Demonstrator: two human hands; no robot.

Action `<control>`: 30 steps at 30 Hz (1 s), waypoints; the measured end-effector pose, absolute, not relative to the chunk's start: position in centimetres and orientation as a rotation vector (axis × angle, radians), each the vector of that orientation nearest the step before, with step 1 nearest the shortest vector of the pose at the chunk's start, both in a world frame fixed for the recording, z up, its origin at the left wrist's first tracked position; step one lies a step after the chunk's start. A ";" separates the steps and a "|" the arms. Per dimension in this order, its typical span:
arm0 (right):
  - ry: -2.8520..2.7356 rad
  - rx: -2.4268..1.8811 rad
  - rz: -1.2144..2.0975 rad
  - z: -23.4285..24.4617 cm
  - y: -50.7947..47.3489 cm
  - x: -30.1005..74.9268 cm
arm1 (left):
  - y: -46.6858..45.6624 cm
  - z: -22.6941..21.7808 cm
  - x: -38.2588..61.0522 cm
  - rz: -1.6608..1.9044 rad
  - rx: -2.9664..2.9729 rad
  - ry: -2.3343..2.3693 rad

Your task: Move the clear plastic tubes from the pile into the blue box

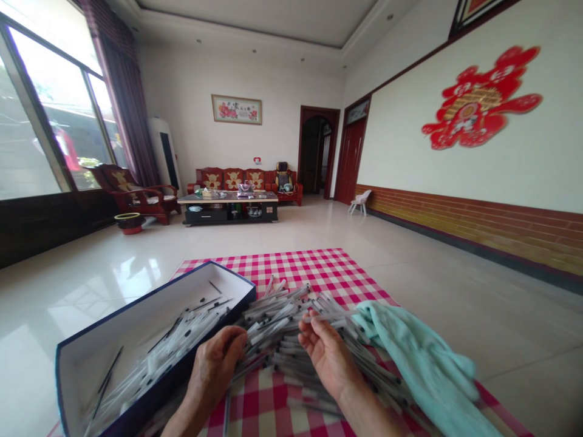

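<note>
Pens (277,340), light and slippery, best pinched by the barrel; left grip (216,364) and right grip (325,358) curl among them, hold unclear.

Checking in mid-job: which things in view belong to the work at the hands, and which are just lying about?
In the work:
left hand
right hand
pile of clear plastic pens
open blue-edged box
pens in the box

Lying about:
pale green towel
pink-checked cloth
coffee table
red wooden sofa
</note>
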State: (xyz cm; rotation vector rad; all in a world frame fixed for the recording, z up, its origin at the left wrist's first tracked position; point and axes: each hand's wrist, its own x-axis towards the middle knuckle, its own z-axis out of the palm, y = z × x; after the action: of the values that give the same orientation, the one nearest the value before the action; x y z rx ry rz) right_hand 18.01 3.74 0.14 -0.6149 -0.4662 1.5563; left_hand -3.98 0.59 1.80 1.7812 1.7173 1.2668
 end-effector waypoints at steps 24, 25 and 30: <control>-1.421 -0.805 1.594 0.6 1.1 16.9 | 0.4 1.3 -2.7 1.448 1.666 1.643; -1.506 -0.841 1.574 0.9 0.9 17.0 | 0.2 1.1 -2.1 1.419 1.536 1.512; -1.786 -1.008 1.408 2.7 0.1 17.6 | -0.1 0.4 -0.5 1.427 1.034 1.106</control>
State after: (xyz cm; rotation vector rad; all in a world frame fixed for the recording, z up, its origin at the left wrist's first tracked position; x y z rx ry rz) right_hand 17.56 0.12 2.66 -1.0077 -1.7865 1.4077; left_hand -0.52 -0.07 0.38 1.0340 1.1063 1.4275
